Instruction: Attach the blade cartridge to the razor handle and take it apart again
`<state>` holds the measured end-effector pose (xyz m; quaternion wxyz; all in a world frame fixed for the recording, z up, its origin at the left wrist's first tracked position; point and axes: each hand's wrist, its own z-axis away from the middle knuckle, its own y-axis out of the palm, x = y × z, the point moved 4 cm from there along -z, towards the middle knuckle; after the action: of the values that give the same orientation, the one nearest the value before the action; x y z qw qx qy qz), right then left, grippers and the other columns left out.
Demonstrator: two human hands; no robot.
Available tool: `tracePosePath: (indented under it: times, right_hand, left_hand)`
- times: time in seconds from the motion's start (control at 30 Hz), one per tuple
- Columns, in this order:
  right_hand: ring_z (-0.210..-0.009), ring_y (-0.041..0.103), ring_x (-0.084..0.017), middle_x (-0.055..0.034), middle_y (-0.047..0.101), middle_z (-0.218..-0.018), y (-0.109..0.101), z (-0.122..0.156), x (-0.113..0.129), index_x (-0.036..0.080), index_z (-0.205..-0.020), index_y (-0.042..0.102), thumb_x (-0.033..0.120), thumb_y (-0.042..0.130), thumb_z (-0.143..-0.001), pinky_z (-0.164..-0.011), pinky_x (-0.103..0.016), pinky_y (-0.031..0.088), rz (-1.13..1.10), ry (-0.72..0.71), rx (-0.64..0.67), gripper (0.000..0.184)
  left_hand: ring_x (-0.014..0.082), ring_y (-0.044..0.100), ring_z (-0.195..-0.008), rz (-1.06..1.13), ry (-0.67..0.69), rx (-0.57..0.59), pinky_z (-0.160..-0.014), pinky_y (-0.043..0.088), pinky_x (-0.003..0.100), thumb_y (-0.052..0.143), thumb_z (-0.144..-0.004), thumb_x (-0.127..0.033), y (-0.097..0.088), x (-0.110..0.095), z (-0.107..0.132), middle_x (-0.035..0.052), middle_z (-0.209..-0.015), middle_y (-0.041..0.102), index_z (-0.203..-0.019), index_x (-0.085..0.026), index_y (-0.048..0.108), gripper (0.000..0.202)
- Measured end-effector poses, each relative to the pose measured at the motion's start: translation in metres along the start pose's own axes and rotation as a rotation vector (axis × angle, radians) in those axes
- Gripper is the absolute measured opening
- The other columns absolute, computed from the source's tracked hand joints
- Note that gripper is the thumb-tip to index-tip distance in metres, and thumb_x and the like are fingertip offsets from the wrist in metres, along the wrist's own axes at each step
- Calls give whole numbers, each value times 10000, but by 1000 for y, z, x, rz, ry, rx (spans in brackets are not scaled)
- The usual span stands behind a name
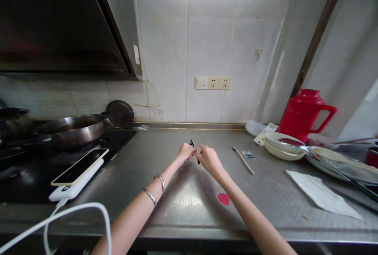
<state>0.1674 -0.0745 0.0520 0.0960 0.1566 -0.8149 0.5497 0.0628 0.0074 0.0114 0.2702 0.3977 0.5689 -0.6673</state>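
My left hand (pixel 186 152) and my right hand (pixel 209 158) meet above the middle of the steel counter. Their fingers are closed around a small dark, slim object (pixel 192 143) with a light shiny patch; its kind is too small to make out. Its upper end pokes out above the left fingers, and a dark end shows below the right ones. A bit of red shows under my left fingers, mostly hidden. Nearer to me, beside the right forearm, lies a red jagged-edged scrap (pixel 223 198). A toothbrush-like stick (pixel 243 161) and a small clear packet (pixel 248 155) lie right of my right hand.
On the left, a steel pan (pixel 73 131) sits on the black stove, with a phone (pixel 81 166) on a white power bank (pixel 76 182) and its cable in front. At right are stacked bowls (pixel 282 150), a red thermos jug (pixel 302 115) and a white paper napkin (pixel 321 194).
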Motion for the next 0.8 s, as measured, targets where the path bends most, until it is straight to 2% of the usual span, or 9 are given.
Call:
tracePosePath:
  times: [0.1, 0.3, 0.47, 0.67, 0.8]
  right_hand:
    - [-809, 627, -182, -96, 689, -855, -3, -1, -18, 138, -1018, 614, 273, 448, -838, -651, -215, 362, -7, 31, -3, 279]
    - [-822, 634, -200, -120, 702, -852, -17, -2, -76, 109, -1076, 624, 232, 450, -808, -669, -221, 368, 69, 134, -3, 343]
    - [-865, 630, -220, -128, 704, -886, -26, -3, -116, 96, -1106, 625, 223, 448, -792, -699, -231, 377, 132, 212, -3, 382]
    - [-867, 633, -237, -141, 699, -889, -33, -2, -145, 120, -1036, 661, 235, 459, -777, -668, -236, 380, 182, 257, 9, 348]
    - [-843, 638, -234, -138, 694, -889, -33, -2, -166, 155, -990, 671, 231, 471, -771, -630, -235, 373, 207, 286, 38, 306]
  left_hand:
    - [71, 417, -369, -179, -6, 0, -393, 329, 191, 551, -701, -309, -14, 8, -10, -3, -423, 499, -521, -119, 580, 263]
    - [122, 532, -444, -457, 7, 50, -462, 400, 211, 572, -642, -239, -37, 21, -24, 46, -452, 558, -511, -109, 594, 186]
    - [168, 609, -555, -590, 35, 61, -509, 424, 217, 576, -638, -236, -37, 27, -32, 100, -545, 631, -574, -97, 628, 162]
    - [213, 653, -710, -674, 80, 47, -563, 441, 226, 575, -650, -250, -37, 26, -34, 167, -749, 692, -724, -87, 679, 208]
    - [211, 657, -743, -701, 91, 27, -589, 443, 223, 558, -683, -283, -38, 24, -27, 173, -802, 697, -766, -102, 688, 237]
